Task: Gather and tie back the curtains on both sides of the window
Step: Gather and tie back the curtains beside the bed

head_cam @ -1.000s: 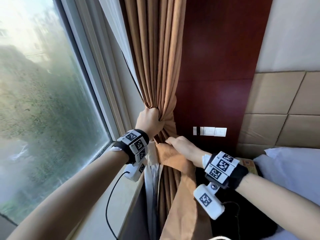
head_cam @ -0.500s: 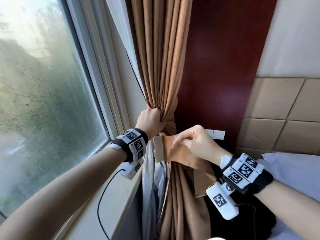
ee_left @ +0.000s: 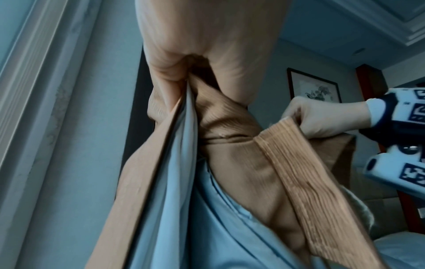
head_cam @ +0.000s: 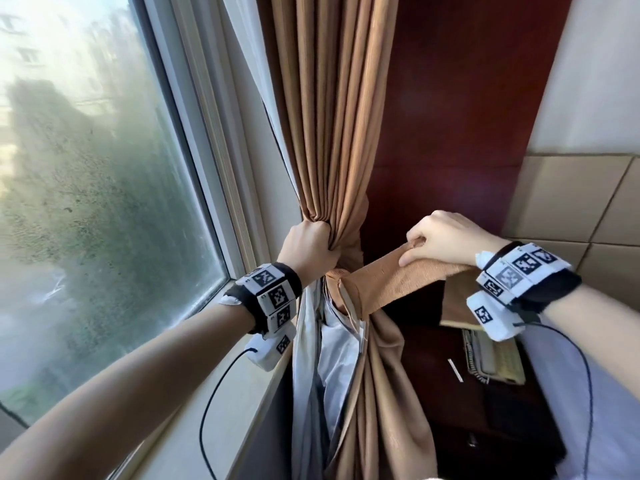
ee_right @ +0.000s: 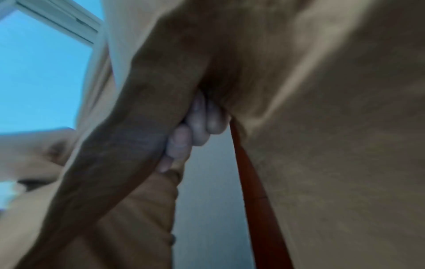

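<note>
A tan pleated curtain point(head_cam: 332, 116) with a pale lining point(head_cam: 332, 358) hangs at the right side of the window. My left hand point(head_cam: 308, 247) grips the gathered bundle at its waist. A tan ribbed tie-back band point(head_cam: 388, 282) wraps the bundle just below that grip and stretches to the right. My right hand point(head_cam: 446, 240) pinches the band's free end and holds it taut and level. In the left wrist view the tie-back band point(ee_left: 292, 178) runs from the curtain point(ee_left: 207, 36) to the right hand point(ee_left: 322, 116). The right wrist view is blurred; fingers point(ee_right: 200, 123) curl on tan cloth.
The window pane point(head_cam: 86, 188) and its white sill point(head_cam: 221, 410) lie to the left. A dark red wood panel point(head_cam: 460, 116) stands behind the curtain. Below right is a dark bedside table point(head_cam: 485, 403) with a phone point(head_cam: 491, 355), beside white bedding point(head_cam: 609, 410).
My right hand lifted the tie-back band from low beside the curtain and pulled it out to the right, so it now stretches taut. The left hand kept its grip on the bundle.
</note>
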Tool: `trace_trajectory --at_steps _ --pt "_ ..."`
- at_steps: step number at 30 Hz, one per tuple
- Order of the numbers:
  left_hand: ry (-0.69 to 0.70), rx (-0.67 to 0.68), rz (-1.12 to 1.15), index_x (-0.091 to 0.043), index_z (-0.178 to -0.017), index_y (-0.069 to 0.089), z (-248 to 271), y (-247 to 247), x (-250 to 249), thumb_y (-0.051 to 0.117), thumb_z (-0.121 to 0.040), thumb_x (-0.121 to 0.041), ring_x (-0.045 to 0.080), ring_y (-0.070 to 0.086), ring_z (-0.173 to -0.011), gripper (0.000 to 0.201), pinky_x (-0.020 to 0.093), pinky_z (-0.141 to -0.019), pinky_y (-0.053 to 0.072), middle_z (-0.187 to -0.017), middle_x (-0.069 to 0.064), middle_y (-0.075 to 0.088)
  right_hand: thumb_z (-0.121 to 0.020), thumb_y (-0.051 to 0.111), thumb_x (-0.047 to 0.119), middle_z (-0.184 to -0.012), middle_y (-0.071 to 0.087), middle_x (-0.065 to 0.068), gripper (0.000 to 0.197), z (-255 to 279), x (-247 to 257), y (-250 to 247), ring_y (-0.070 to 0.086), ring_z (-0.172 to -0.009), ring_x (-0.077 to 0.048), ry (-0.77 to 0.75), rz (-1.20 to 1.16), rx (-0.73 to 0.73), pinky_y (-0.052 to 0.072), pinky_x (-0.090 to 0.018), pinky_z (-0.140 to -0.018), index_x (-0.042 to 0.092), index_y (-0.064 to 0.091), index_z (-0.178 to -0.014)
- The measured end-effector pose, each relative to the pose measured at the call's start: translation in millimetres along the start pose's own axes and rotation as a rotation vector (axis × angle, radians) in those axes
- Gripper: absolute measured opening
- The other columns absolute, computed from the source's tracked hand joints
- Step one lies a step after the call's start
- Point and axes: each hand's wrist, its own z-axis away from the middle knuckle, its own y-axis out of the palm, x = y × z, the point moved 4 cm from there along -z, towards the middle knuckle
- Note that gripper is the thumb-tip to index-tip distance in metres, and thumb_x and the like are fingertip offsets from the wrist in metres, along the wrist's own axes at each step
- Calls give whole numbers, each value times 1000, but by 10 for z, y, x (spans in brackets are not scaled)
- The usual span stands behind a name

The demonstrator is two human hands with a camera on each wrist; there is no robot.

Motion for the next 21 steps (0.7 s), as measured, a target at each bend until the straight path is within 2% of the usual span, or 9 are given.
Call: trace_trajectory --at_steps 2,5,7,10,12,14,16,18,21 --pt "-4 -2 -1 1 -80 57 10 -3 1 62 -81 -23 39 60 -80 24 33 -64 43 -86 21 63 -78 61 64 -71 62 11 34 -125 -124 34 60 -84 -18 -4 59 -17 37 -29 -67 31 69 -78" --pt "-14 4 -6 -7 -73 49 21 -1 32 62 -82 -25 36 59 -77 24 30 -61 39 -84 18 61 -87 55 56 -92 67 12 25 -340 -238 218 60 -97 -16 -90 114 -55 38 -31 -75 36 68 -92" --pt "-26 7 -5 -8 -72 48 39 -3 71 62 -82 -26 32 56 -72 25 28 -60 37 -79 14 57 -91 48 52 -98 64 12 29 -489 -268 373 53 -101 -13 -117 174 -94 33 -32 -80 33 69 -96" --pt "-54 3 6 -3 -74 55 52 -11 133 62 -83 -27 27 54 -69 26 27 -60 38 -74 8 51 -88 40 49 -95 53 6 40 -700 -234 548 47 -98 -18 -74 160 -210 28 -31 -75 28 73 -90" --pt "-66 -1 13 -2 -76 57 66 -8 152 63 -83 -28 27 53 -69 28 27 -61 38 -75 10 54 -90 54 37 -96 43 4 22 -808 -180 650 46 -99 -19 22 9 -223 39 -34 -77 28 73 -95" --pt "-66 -9 23 1 -77 58 58 -1 149 63 -83 -28 32 57 -73 30 27 -61 40 -80 15 60 -89 59 29 -96 45 1 17 -915 -47 718 54 -97 -22 105 -240 -171 47 -35 -80 28 72 -100" --pt "-68 -11 25 1 -78 59 42 8 134 63 -83 -28 33 58 -75 31 28 -62 40 -83 16 61 -89 55 24 -99 57 -9 24 -1026 150 744 61 -98 -33 161 -464 -147 46 -32 -78 21 65 -111" --pt "-77 -4 30 0 -77 58 22 23 130 63 -83 -28 32 57 -75 30 27 -62 39 -81 14 59 -91 51 17 -107 62 -19 35 -1162 286 826 60 -103 -39 241 -652 -114 44 -34 -80 12 47 -126" --pt "-91 -5 48 -7 -69 49 1 31 152 64 -83 -28 28 50 -69 29 26 -60 35 -74 6 48 -87 56 30 -115 61 -10 44 -1347 299 1013 60 -104 -30 378 -964 -78 49 -42 -90 20 29 -121"
